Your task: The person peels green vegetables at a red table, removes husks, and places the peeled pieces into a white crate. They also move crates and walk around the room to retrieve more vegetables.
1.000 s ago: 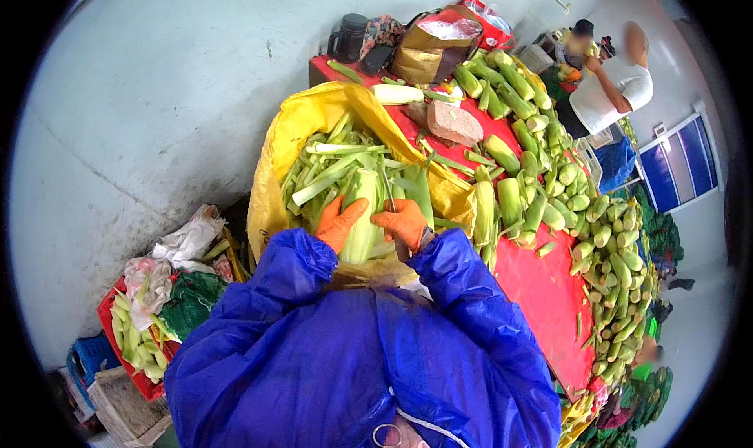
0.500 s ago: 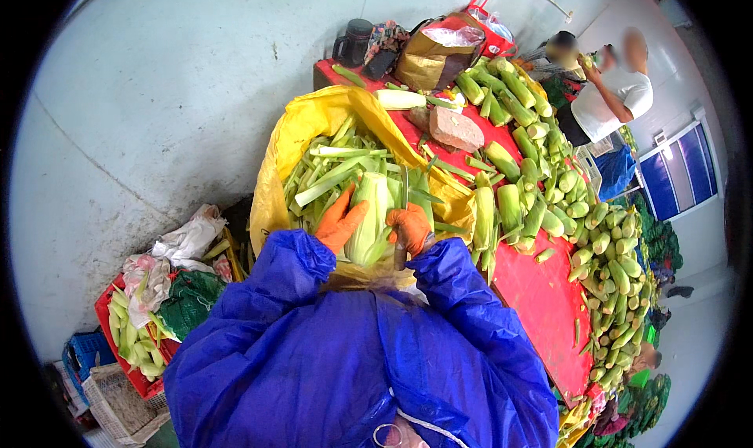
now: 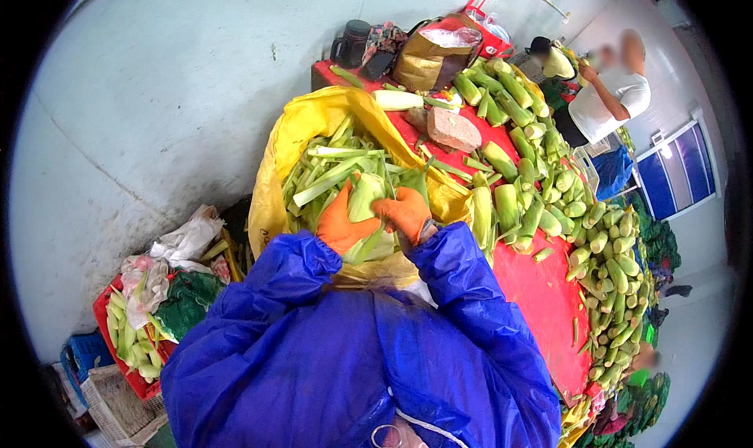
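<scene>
My left hand (image 3: pixel 345 223), in an orange glove, is wrapped round a pale green ear of corn (image 3: pixel 365 196) in its husk. The ear is held over the mouth of a yellow sack (image 3: pixel 272 159). Loose green husk leaves (image 3: pixel 329 173) fill the sack behind it. My right hand (image 3: pixel 404 212), also in an orange glove, is closed at the ear's right side, its fingertips touching the husk. What those fingers hold is hidden; the narrow blade seen in them earlier does not show now.
A red tabletop (image 3: pixel 529 291) on the right bears a long heap of corn ears (image 3: pixel 612 283). A stone block (image 3: pixel 453 129), a bag (image 3: pixel 427 63) and a dark jug (image 3: pixel 352 42) stand beyond. Red crate (image 3: pixel 114 340) at lower left. A person (image 3: pixel 620 87) in white stands far right.
My right hand has turned over and moved in against the ear, and its upright blade has gone out of sight. The left hand has closed further round the ear, which now looks tilted.
</scene>
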Motion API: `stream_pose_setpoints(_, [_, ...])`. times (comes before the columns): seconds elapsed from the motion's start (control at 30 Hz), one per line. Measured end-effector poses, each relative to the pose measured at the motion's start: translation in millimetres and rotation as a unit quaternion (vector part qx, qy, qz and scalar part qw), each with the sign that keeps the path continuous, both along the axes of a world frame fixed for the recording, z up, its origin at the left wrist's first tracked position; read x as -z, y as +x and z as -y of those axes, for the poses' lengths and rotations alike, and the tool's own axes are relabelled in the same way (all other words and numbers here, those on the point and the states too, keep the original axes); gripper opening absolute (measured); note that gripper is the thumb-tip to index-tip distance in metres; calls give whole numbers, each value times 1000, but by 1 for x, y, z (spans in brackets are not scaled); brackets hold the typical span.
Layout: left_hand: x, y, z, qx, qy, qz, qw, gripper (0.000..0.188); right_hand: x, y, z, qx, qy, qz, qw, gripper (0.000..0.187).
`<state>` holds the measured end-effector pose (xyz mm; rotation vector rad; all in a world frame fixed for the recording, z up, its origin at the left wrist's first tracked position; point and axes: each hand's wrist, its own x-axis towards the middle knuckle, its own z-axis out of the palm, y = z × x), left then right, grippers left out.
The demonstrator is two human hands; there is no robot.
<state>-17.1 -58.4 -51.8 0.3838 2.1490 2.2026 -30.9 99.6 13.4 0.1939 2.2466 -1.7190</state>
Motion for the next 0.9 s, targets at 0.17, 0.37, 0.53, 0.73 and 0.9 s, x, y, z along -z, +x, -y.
stream_pose_setpoints(0.17, [5,-6,9,98,68,46,992,93,19,-2,-11,62,-115,-2,991,19])
stream_pose_setpoints(0.37, [-4,-6,5,25,132,29,991,95,19,-2,-5,112,-161,-8,981,20])
stream_pose_setpoints(0.53, [-14,-12,-6,-23,270,130,954,68,19,4,22,84,-190,-25,978,18])
stream_pose_setpoints(0.73, [25,-54,17,-202,207,130,948,59,32,4,-7,142,-224,-97,959,18])
stream_pose_setpoints(0.9, [26,-68,64,-201,421,153,871,64,35,3,-61,204,-172,-116,957,22])
